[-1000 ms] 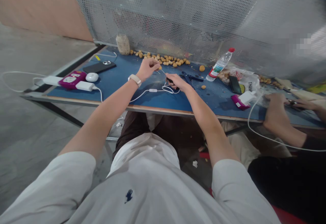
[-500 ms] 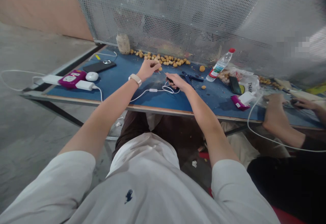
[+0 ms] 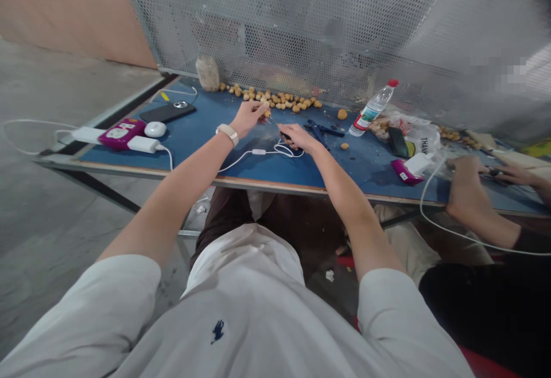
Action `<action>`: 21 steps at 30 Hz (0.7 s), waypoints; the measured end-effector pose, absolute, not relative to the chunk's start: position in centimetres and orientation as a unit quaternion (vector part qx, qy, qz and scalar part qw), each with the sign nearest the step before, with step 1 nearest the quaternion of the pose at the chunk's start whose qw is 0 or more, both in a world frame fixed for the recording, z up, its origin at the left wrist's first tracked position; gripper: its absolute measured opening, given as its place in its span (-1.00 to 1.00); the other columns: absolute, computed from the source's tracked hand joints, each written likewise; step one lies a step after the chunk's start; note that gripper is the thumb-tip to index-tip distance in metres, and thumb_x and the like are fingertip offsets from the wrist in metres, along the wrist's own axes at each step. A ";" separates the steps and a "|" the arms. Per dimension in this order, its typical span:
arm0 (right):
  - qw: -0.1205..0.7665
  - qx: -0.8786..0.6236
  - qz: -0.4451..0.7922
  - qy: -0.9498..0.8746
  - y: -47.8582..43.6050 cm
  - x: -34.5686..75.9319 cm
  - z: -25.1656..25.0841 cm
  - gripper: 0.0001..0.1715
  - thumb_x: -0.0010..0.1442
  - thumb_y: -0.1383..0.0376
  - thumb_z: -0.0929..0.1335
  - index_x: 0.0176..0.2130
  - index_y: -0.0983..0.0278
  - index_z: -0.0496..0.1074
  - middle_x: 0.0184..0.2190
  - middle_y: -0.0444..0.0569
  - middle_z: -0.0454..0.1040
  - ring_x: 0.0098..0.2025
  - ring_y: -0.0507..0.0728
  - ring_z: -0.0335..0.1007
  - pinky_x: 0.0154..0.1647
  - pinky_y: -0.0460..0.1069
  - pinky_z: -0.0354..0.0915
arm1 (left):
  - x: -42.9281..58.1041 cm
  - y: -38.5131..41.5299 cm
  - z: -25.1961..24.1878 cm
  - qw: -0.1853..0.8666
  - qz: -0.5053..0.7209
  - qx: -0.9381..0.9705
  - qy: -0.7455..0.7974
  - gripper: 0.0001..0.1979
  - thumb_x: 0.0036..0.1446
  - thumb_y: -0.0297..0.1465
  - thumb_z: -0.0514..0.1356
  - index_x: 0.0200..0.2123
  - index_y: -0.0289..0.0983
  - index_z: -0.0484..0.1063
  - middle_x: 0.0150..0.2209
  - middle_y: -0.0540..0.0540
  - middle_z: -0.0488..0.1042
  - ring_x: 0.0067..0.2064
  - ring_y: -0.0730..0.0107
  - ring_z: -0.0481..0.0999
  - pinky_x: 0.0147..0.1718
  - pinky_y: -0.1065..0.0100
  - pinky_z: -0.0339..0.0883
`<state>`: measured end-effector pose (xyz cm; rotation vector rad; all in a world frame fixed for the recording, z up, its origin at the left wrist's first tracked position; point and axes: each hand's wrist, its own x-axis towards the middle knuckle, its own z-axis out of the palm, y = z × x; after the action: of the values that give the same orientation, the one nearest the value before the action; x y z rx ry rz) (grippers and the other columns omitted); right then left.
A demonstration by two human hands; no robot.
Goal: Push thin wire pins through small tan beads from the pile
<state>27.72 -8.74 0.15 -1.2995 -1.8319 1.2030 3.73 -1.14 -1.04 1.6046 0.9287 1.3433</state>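
Note:
My left hand (image 3: 248, 119) pinches a small tan ball (image 3: 267, 113) between its fingertips, above the blue tabletop (image 3: 206, 148). My right hand (image 3: 299, 136) closes around a black-handled tool (image 3: 284, 135) with a thin metal pin pointing toward that ball. The two are a short way apart. Just below my right hand lies a looped white cable (image 3: 286, 151). Many similar tan balls (image 3: 279, 102) lie in a strip along the far table edge. At the right, a co-worker's hands (image 3: 467, 186) hold something small and dark.
Blue-handled pliers (image 3: 321, 134) lie right of my right hand. On the left are a smartphone (image 3: 167, 112), a magenta power bank (image 3: 120, 133) and white chargers. A water bottle (image 3: 372, 108) and plastic bag stand far right, before a perforated metal screen (image 3: 301, 22).
My left hand has shifted slightly left, carrying the tan ball. My right hand and its pin have moved a little left and closer to the ball. The co-worker's hands have shifted slightly.

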 end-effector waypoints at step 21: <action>0.334 -0.453 0.452 -0.692 -8.3 27.2 -0.5 -0.12 0.66 -0.55 0.45 -0.19 0.11 0.37 -0.50 -0.30 0.05 -0.52 0.01 -0.12 -0.62 -0.11 -0.02 | 4.2 -1.6 -0.6 0.420 0.546 0.616 0.381 -0.43 0.81 -0.16 0.46 -0.34 -0.19 0.46 -0.45 -0.02 0.52 -0.43 0.47 0.48 -0.25 0.38 0.56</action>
<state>27.17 -8.31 -0.52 -1.1818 -1.8063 1.1797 4.19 -1.57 -0.63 1.5450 0.9551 1.3683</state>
